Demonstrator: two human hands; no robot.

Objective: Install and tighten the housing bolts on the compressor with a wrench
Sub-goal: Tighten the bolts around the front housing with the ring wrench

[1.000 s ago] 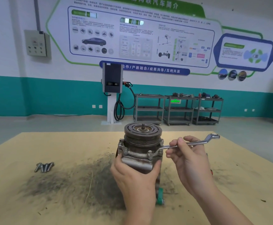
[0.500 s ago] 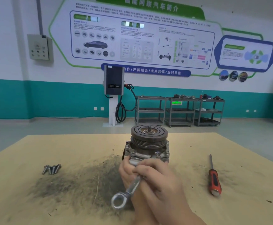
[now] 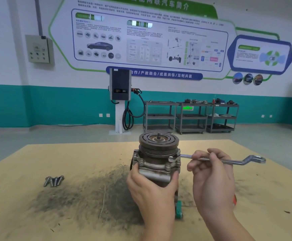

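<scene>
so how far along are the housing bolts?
Bolt heads already sit in the near flange ears of the compressor. In hand: right hand has the wrench on a right-side bolt, left hand steadying. Left: four loose bolts on the table.

A green header band [image 3: 159,5] at the top of the wall display board [image 3: 150,37], at 12 o'clock, carries large pale characters, cut at the top edge, that read roughly 智能网联汽车简介. Under the board, a dark blue strip [image 3: 154,74] bears white characters: 合作/产教融合/成果共享/互利共赢, the first part hidden behind the charging unit [image 3: 120,84]. The fine print in the board's panels and in the blue-framed panel [image 3: 260,54] at 2 o'clock is too small to read. A green lit sign [image 3: 187,107] hangs on the shelf carts [image 3: 190,117] just right of centre; its characters are blurred. The charging unit's small display shows nothing legible.
</scene>
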